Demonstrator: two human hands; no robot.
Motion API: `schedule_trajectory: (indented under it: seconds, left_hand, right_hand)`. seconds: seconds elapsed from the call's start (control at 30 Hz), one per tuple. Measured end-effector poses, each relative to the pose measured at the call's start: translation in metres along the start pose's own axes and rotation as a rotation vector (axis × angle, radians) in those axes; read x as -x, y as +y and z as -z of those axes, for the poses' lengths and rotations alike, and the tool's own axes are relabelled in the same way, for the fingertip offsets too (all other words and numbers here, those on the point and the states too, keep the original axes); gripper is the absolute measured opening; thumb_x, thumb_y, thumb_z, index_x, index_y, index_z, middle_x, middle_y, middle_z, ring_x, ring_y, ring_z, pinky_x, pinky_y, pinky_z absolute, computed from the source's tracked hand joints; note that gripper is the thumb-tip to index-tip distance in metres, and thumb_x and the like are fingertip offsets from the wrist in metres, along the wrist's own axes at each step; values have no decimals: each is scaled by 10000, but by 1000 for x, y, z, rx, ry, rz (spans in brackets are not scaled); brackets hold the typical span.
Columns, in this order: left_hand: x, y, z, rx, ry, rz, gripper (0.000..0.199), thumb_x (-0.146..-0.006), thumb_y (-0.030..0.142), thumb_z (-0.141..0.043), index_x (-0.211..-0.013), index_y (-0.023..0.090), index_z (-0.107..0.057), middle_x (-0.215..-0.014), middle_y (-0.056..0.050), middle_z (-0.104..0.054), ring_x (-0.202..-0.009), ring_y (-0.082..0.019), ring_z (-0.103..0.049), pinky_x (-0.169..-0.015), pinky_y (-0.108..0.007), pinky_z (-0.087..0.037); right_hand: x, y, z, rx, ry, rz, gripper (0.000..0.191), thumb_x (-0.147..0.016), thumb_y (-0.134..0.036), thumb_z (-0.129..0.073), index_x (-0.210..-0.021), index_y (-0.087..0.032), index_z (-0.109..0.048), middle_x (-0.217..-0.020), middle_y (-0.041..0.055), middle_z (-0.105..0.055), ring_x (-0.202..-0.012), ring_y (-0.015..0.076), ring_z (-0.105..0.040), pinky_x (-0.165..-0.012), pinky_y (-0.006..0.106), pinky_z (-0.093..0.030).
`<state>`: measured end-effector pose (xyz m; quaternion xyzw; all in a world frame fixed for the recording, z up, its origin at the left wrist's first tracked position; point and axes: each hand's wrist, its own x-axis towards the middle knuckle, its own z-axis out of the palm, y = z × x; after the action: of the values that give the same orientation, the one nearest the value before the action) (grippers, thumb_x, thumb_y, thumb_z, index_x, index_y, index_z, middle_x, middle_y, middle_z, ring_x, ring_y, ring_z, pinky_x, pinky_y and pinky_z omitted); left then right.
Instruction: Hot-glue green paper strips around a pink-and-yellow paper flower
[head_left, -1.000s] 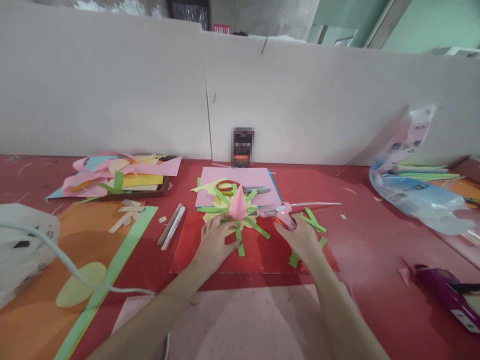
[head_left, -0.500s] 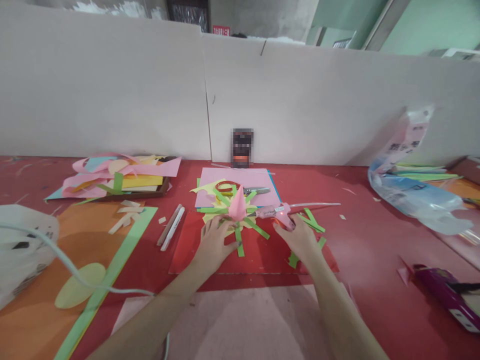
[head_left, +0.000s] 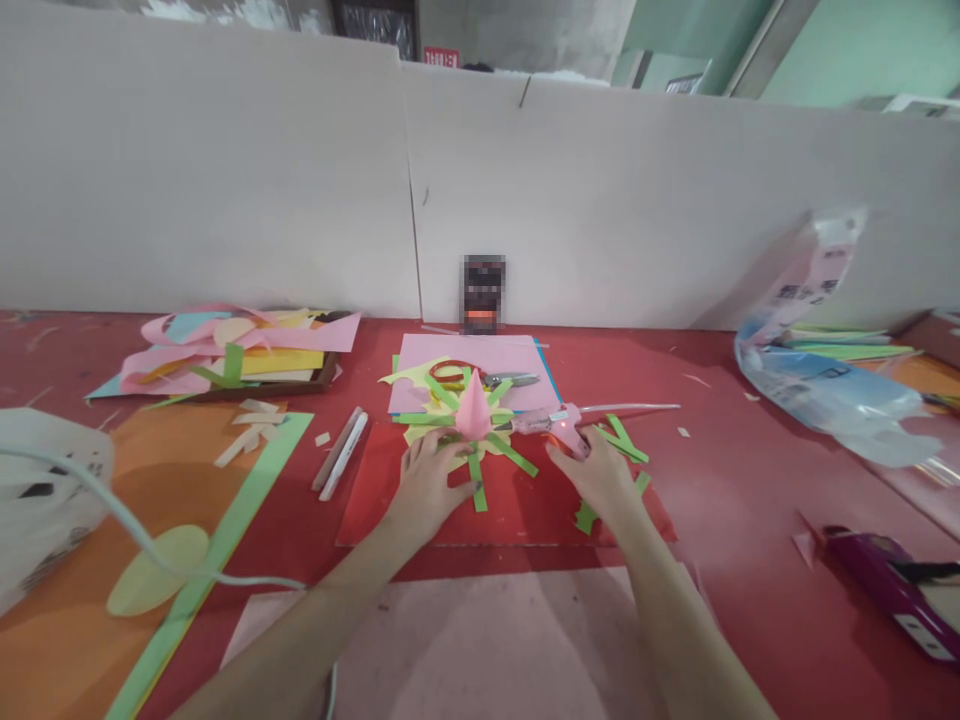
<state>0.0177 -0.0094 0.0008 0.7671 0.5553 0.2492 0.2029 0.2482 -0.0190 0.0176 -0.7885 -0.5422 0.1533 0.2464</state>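
Note:
A paper craft flower with a pink cone (head_left: pixel 473 408) at its centre, a pale yellow scalloped layer and green strips (head_left: pixel 514 455) fanning outward sits above a red board (head_left: pixel 517 510). My left hand (head_left: pixel 431 478) grips its near left edge, fingers on the yellow paper and thumb by a front strip. In my right hand (head_left: pixel 596 475) is a pink hot glue gun (head_left: pixel 566 425), a small red light lit on its body. Its nozzle points left, at the base of the cone. A clear glue stick (head_left: pixel 630 407) juts out of the gun's back.
Behind the flower lie scissors (head_left: pixel 514 380) on pink sheets (head_left: pixel 412 350). Two pens (head_left: pixel 345 455) lie left of the board. A heap of paper scraps (head_left: pixel 240 350) fills a tray further left. Plastic packaging (head_left: pixel 817 370) and a purple device (head_left: pixel 892 580) are on the right. A white partition (head_left: pixel 600 200) stands behind.

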Motion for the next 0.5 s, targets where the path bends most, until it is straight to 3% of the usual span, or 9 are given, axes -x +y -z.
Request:
schedule_trajectory:
  seconds: [0.5]
  left_hand:
    - [0,0,0,-11,1,-15,363,-679,260,-660,-1025,318,-566,-1227,2,-441,-1170,-250,-364,-952,-418,-292]
  right_hand:
    - [0,-1,1,-32,-7,6,421,-682,-501,-503,-974,-199,-523,-882,68,-612,-747,206,-556,-598,269,-349]
